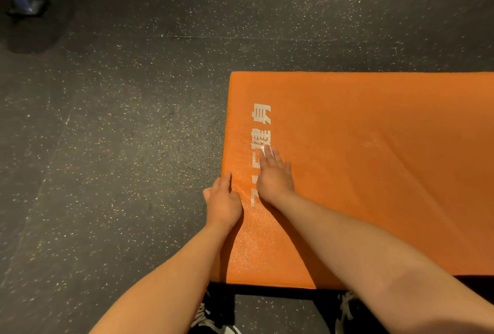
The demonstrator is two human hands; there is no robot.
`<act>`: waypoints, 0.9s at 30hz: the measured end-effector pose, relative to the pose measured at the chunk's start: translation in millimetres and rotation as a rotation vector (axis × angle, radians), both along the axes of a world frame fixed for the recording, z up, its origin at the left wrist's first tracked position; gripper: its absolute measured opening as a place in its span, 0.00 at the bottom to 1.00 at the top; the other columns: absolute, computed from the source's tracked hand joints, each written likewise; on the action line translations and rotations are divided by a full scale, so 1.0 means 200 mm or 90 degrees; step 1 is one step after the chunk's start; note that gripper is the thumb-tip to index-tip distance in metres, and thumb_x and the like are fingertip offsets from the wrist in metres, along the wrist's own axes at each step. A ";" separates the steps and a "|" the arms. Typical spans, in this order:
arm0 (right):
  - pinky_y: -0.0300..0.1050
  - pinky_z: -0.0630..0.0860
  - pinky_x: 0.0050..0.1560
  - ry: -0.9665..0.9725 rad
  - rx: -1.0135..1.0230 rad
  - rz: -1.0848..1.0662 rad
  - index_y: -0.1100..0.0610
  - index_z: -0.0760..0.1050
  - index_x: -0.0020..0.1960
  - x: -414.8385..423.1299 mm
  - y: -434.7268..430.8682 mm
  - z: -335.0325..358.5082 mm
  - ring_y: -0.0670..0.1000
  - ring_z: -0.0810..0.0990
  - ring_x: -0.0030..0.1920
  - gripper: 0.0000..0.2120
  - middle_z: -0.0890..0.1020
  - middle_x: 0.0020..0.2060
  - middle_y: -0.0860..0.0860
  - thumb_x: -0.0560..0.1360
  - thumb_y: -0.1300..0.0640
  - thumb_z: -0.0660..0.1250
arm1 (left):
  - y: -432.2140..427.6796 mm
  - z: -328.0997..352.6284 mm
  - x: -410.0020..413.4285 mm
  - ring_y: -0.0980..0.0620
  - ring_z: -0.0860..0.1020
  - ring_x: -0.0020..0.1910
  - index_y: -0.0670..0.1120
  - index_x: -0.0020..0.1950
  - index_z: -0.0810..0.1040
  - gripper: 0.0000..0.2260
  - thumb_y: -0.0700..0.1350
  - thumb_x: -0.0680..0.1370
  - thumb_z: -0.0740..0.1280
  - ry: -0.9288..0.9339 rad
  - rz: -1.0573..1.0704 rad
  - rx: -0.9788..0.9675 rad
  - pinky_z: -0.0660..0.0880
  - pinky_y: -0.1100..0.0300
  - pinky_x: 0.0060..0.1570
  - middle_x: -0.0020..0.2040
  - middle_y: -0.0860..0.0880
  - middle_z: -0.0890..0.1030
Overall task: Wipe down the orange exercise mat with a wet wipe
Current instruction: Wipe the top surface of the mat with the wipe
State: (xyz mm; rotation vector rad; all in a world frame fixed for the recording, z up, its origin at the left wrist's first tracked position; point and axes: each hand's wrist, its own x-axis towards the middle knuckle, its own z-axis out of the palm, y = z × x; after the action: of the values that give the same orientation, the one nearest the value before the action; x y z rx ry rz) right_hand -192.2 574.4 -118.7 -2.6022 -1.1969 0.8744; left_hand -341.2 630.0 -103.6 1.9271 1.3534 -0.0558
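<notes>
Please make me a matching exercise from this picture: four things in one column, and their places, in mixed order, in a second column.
Column A
1 left hand
2 right hand
3 wet wipe
4 orange mat

Column B
a lies on the speckled floor
b peeks out under the fingertips
c rests at the mat's short edge
d lies flat over the white lettering

Pairs: 1-c, 2-d, 3-b, 4-a.

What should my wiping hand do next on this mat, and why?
Probably push the right hand and the wipe under it farther along the white lettering toward the far edge of the mat. The left hand steadies the side edge, and the strip nearer you already looks glossy.
</notes>
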 end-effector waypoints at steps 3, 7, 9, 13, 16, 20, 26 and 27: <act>0.53 0.39 0.80 0.070 0.070 0.071 0.53 0.46 0.83 -0.10 0.04 0.00 0.50 0.42 0.82 0.34 0.46 0.82 0.50 0.81 0.64 0.55 | 0.01 -0.02 0.01 0.45 0.61 0.73 0.48 0.79 0.63 0.25 0.40 0.81 0.56 -0.008 0.024 0.000 0.53 0.60 0.72 0.75 0.45 0.68; 0.54 0.39 0.80 0.124 0.100 0.224 0.52 0.53 0.83 -0.11 0.06 -0.02 0.48 0.46 0.82 0.29 0.53 0.82 0.48 0.83 0.62 0.53 | 0.02 -0.04 0.03 0.45 0.63 0.71 0.51 0.78 0.65 0.24 0.40 0.82 0.55 -0.012 0.056 -0.004 0.55 0.59 0.70 0.71 0.44 0.71; 0.57 0.37 0.79 0.066 0.085 0.213 0.50 0.52 0.83 -0.02 0.08 -0.03 0.49 0.44 0.82 0.33 0.51 0.82 0.47 0.81 0.66 0.54 | 0.04 -0.05 0.03 0.44 0.65 0.70 0.50 0.79 0.63 0.24 0.41 0.82 0.55 0.003 0.037 0.012 0.56 0.58 0.70 0.71 0.43 0.71; 0.56 0.37 0.79 0.006 0.047 0.057 0.51 0.48 0.83 0.00 0.07 -0.03 0.48 0.39 0.81 0.37 0.46 0.82 0.48 0.78 0.67 0.56 | 0.06 -0.08 0.04 0.44 0.65 0.70 0.50 0.80 0.61 0.24 0.42 0.82 0.54 0.012 0.012 0.021 0.56 0.60 0.67 0.72 0.44 0.71; 0.55 0.39 0.80 0.081 0.101 0.136 0.51 0.50 0.83 -0.13 0.01 -0.04 0.47 0.42 0.81 0.31 0.48 0.82 0.47 0.83 0.62 0.53 | 0.05 -0.10 0.05 0.46 0.63 0.72 0.49 0.80 0.61 0.25 0.41 0.82 0.54 0.007 0.006 0.016 0.52 0.66 0.64 0.75 0.45 0.68; 0.51 0.37 0.78 0.095 0.137 0.237 0.50 0.55 0.82 -0.12 -0.05 -0.05 0.49 0.46 0.82 0.26 0.54 0.82 0.48 0.85 0.57 0.52 | 0.04 -0.09 0.05 0.44 0.60 0.73 0.51 0.80 0.60 0.25 0.40 0.82 0.54 0.000 -0.011 0.010 0.54 0.64 0.66 0.78 0.44 0.63; 0.55 0.38 0.79 0.003 0.072 0.040 0.51 0.49 0.83 -0.07 -0.04 -0.03 0.50 0.42 0.82 0.32 0.48 0.82 0.49 0.83 0.63 0.55 | 0.02 -0.06 0.07 0.40 0.57 0.73 0.54 0.81 0.56 0.26 0.42 0.83 0.54 0.088 -0.083 0.062 0.57 0.50 0.74 0.81 0.41 0.54; 0.55 0.38 0.80 0.031 0.089 0.051 0.51 0.49 0.83 -0.10 -0.04 -0.03 0.49 0.43 0.82 0.30 0.49 0.82 0.49 0.83 0.62 0.54 | 0.02 -0.06 0.07 0.39 0.56 0.74 0.54 0.81 0.56 0.26 0.42 0.83 0.54 0.085 -0.083 0.057 0.56 0.50 0.74 0.81 0.41 0.53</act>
State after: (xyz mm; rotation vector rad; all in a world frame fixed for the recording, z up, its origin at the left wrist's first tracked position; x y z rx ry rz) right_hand -213.1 566.2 -123.9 -2.4256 -1.3067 0.8304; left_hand -327.2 633.5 -114.8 2.1171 1.3352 -0.1944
